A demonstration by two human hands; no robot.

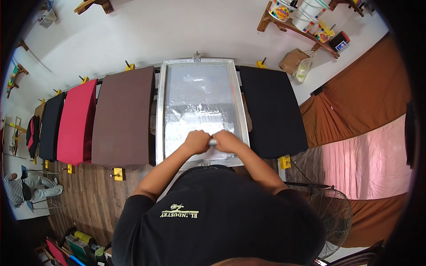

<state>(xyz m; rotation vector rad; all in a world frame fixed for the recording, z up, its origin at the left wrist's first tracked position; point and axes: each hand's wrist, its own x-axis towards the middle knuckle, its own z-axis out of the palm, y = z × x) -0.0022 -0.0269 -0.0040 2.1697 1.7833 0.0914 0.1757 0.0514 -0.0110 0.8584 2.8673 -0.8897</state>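
A silver-rimmed printing screen (160, 111) lies in front of me, its mesh pale and shiny with wet-looking streaks. Over the near part of the mesh, both my hands grip a squeegee, of which only a short light-grey piece of the handle (213, 142) shows between them. My left hand (198, 141) is closed round its left side. Close beside it, my right hand (225, 141) is closed round the right side. The blade is hidden beneath my fists. A metal clamp (197, 56) sits at the screen's far edge.
Brown (124, 115), red (77, 124) and black fabric-covered boards (271, 111) flank the screen, with yellow blocks (117, 174) at their ends. A fan (330, 217) stands at lower right. Tubs (304, 20) fill a wall shelf. A person (33, 186) sits far left.
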